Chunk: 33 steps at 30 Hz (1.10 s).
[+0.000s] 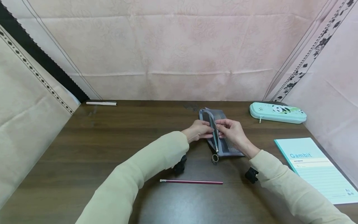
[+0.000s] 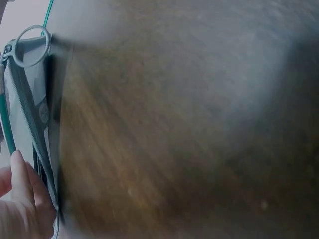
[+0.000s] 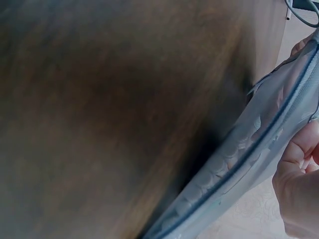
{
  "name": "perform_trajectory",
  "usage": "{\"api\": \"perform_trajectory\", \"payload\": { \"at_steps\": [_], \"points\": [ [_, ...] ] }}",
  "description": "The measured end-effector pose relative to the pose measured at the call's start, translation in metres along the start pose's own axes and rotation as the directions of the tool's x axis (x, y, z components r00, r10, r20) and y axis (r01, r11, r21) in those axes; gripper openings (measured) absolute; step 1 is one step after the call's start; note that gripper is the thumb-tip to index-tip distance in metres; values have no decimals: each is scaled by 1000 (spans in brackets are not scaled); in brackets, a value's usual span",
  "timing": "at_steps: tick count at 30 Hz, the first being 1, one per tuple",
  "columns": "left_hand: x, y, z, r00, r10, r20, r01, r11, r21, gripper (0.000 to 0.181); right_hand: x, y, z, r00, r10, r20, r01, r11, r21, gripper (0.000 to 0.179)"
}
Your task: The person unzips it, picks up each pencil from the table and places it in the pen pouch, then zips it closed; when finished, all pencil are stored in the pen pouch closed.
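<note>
A grey-blue see-through zip pouch [image 1: 230,150] stands tilted on the table, its zipped mouth partly spread. My left hand [image 1: 199,130] holds the left edge of the mouth. On the opposite edge, my right hand [image 1: 232,132] pinches the material between thumb and fingers. A metal ring [image 2: 48,47] hangs at the near end of the zipper. The left wrist view shows my left fingers [image 2: 21,179] against the mouth, by a green strip [image 2: 6,122]. In the right wrist view, my right thumb [image 3: 294,159] is at the pouch's edge. The pouch's inside is mostly hidden.
A dark red pencil [image 1: 193,182] lies on the table in front of the pouch. To the right are a mint panda pencil case [image 1: 277,113] and a light-blue notebook [image 1: 316,171]. A white stick-like item [image 1: 101,103] lies at the back left. Cloth walls [image 1: 179,49] surround the table.
</note>
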<state>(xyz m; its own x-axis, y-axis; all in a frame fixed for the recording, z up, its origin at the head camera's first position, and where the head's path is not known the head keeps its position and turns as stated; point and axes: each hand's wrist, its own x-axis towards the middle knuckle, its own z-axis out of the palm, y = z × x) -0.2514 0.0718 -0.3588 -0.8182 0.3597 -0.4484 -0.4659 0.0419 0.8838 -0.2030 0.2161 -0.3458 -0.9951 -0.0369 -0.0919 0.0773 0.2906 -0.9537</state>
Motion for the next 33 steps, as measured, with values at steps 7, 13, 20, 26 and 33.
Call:
{"api": "perform_trajectory", "payload": {
  "at_steps": [7,13,20,26,33],
  "points": [
    [2,-2,4,997,42,-59,-43,999,-13,44,1,0,1,1000,-4,2,4,1000,2,33],
    [1,-2,4,998,43,-56,-45,999,-25,45,1,1,1,1000,-5,-4,5,1000,3,33],
    [-12,0,-11,999,44,21,-45,999,20,49,0,1,0,1000,-6,-6,6,1000,-5,33],
    [-44,-3,-31,968,-1,252,-39,987,155,43,-1,0,0,1000,-10,-15,9,1000,-8,33],
    [-82,-22,-50,854,-147,499,-89,904,418,37,0,1,0,999,-21,-26,21,1000,6,32]
  ]
}}
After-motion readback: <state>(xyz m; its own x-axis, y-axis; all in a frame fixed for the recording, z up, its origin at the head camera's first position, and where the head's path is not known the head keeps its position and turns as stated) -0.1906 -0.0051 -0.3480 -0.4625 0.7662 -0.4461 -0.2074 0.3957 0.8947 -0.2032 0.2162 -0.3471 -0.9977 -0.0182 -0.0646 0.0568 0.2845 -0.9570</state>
